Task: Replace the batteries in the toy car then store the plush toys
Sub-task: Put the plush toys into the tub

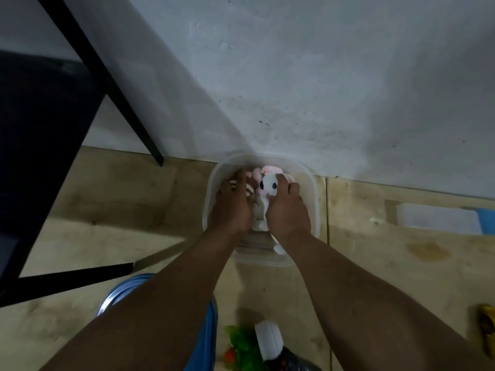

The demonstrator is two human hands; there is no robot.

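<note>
A clear plastic tub [312,183] stands on the floor against the wall. Inside it lies a white and pink plush toy [267,184] with black eyes, next to another pink and striped plush that is mostly hidden. My right hand [288,210] grips the white plush from the right, fingers curled over its head. Pressed down inside the tub on the left, my left hand [231,207] covers the striped plush with its fingers. The toy car is not clearly in view.
A black table frame [107,84] stands at the left. A clear lid with a blue edge [439,218] lies on the floor at right. Near my feet are a blue chair seat [117,293], a green toy [241,349] and a white object [269,341].
</note>
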